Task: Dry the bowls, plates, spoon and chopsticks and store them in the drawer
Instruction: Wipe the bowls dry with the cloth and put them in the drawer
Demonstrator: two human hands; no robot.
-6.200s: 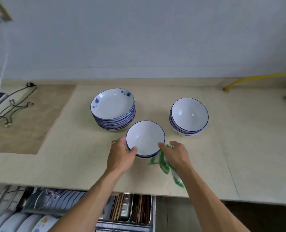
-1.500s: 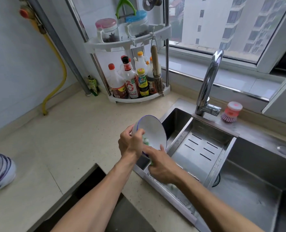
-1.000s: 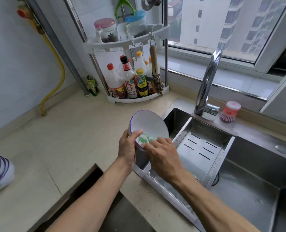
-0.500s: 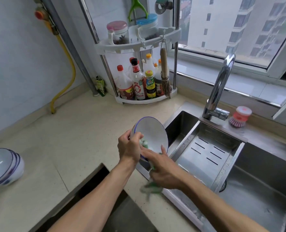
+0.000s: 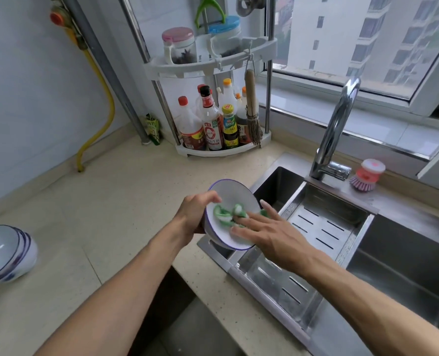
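bowl (image 5: 232, 199): held in the air over the near-left corner of the sink, tilted, mouth turned up and toward the right hand, blue rim all round
cloth (image 5: 226, 213): green and white, bunched inside the bowl, pressed against the inner wall
left hand (image 5: 196, 214): grips the bowl at its left rim, thumb hooked over the edge into the mouth, fingers hidden behind the underside
right hand (image 5: 264, 232): fingers nearly straight and spread, pressing the cloth into the bowl; not curled round it
key relation: bowl lies just left of and slightly beyond the right hand, mouth facing it, so the wiping hand is already inside; left hand serves only as the holder
step, as judged: drying the inside of this bowl; underside likely not yet wiped
next move, as judged: calls for a turn of the bowl in the left grip so the cloth reaches the rest of the wall
risk, as judged: a one-sided rim grip on a wet bowl over steel; a slip means a drop into the sink
stack of bowls (image 5: 6, 253): on the counter (image 5: 110, 201), far left, well apart from both hands
sink (image 5: 341, 242): right of the bowl, slotted tray inside, tap (image 5: 336, 129) behind it
drawer: not in view
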